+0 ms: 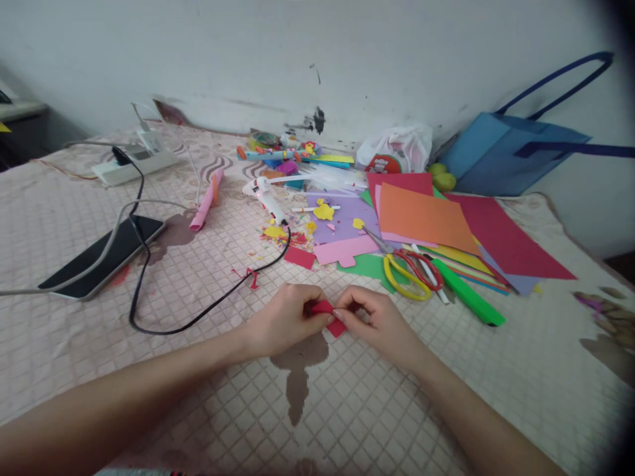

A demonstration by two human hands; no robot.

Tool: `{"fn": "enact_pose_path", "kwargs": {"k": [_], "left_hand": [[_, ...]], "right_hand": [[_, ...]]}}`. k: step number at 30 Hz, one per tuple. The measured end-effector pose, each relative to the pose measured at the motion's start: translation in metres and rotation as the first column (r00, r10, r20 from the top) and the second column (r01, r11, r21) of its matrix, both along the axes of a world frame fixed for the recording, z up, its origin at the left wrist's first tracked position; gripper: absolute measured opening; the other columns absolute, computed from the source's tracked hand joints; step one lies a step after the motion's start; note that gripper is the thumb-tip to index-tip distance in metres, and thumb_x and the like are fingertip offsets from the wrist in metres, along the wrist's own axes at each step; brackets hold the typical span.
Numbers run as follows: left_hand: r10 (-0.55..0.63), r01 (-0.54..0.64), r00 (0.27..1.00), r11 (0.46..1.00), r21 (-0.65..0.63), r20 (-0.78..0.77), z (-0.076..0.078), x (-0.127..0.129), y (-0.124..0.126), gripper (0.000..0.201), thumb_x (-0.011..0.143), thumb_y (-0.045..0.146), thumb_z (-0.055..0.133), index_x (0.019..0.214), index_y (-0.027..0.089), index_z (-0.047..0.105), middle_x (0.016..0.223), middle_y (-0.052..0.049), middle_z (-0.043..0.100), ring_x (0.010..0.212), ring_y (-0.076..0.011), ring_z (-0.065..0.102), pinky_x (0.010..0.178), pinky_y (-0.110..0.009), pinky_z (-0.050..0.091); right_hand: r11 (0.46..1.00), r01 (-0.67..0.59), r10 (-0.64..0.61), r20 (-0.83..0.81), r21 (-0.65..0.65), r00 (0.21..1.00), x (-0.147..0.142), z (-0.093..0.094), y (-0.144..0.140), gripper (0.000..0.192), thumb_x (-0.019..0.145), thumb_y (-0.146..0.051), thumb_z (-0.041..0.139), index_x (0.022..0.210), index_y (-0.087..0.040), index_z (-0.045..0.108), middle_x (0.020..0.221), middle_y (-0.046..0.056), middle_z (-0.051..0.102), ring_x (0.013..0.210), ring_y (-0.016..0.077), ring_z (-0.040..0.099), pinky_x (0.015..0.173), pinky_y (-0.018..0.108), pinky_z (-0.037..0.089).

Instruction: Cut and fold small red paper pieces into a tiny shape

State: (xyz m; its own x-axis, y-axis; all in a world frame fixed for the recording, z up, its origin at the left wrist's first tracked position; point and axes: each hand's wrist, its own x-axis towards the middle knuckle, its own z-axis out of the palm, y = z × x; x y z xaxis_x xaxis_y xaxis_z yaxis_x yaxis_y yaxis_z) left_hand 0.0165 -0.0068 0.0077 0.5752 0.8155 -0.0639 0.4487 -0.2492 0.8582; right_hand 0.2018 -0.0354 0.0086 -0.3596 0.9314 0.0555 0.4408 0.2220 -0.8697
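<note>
My arms reach forward from the lower corners and meet in the middle. My left hand [282, 318] is curled, thumb and fingertips pinching one end of a small red paper piece [329, 315]. My right hand [378, 320] mirrors it, fingers bent and nipping the other side, knuckles raised. The paper piece is a bright red scrap, folded or creased, one corner poking out below my fingers; it sits just above the quilted pink bedcover [407, 423], near its front middle. Beyond my right hand lie yellow-handled scissors [404, 271] and a green marker [469, 293], beside a stack of coloured sheets [436, 221]. A white glue gun [265, 195] rests further back, its black cord [198, 317] looping toward my left hand. I can read no writing anywhere.
</note>
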Motion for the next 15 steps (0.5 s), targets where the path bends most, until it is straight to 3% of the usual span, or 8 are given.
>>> {"fn": "enact_pose_path", "kwargs": {"k": [6, 10, 15], "left_hand": [[0.058, -0.001, 0.973, 0.969, -0.248, 0.222, -0.0035, -0.0009, 0.0061, 0.023, 0.077, 0.035, 0.061, 0.077, 0.012, 0.059, 0.066, 0.000, 0.055, 0.059, -0.0094, 0.048, 0.053, -0.021, 0.036], [0.125, -0.055, 0.961, 0.960, -0.274, 0.245, -0.0034, -0.0024, 0.0065, 0.027, 0.077, 0.038, 0.062, 0.071, 0.012, 0.060, 0.062, 0.000, 0.056, 0.056, -0.0094, 0.049, 0.052, -0.021, 0.037], [0.138, -0.035, 0.946, 0.942, -0.333, 0.292, 0.0010, -0.0017, 0.0076, 0.029, 0.079, 0.038, 0.061, 0.067, 0.012, 0.061, 0.060, -0.001, 0.059, 0.055, -0.0089, 0.051, 0.052, -0.020, 0.038]], "right_hand": [[0.995, 0.097, -0.097, -0.106, -0.008, 0.990, 0.0024, -0.0044, 0.0014, 0.011, 0.085, -0.021, 0.052, 0.074, -0.019, 0.054, 0.070, -0.001, 0.052, 0.066, 0.0124, 0.048, 0.057, 0.024, 0.037], [0.991, 0.133, -0.133, -0.152, -0.010, 0.979, 0.0016, -0.0084, 0.0014, 0.013, 0.086, -0.025, 0.053, 0.074, -0.020, 0.053, 0.068, -0.001, 0.051, 0.065, 0.0133, 0.048, 0.056, 0.025, 0.038], [0.988, 0.153, -0.153, -0.182, -0.016, 0.971, -0.0008, -0.0083, 0.0011, 0.014, 0.085, -0.025, 0.053, 0.072, -0.020, 0.053, 0.065, -0.001, 0.051, 0.063, 0.0133, 0.047, 0.055, 0.025, 0.039]]}}
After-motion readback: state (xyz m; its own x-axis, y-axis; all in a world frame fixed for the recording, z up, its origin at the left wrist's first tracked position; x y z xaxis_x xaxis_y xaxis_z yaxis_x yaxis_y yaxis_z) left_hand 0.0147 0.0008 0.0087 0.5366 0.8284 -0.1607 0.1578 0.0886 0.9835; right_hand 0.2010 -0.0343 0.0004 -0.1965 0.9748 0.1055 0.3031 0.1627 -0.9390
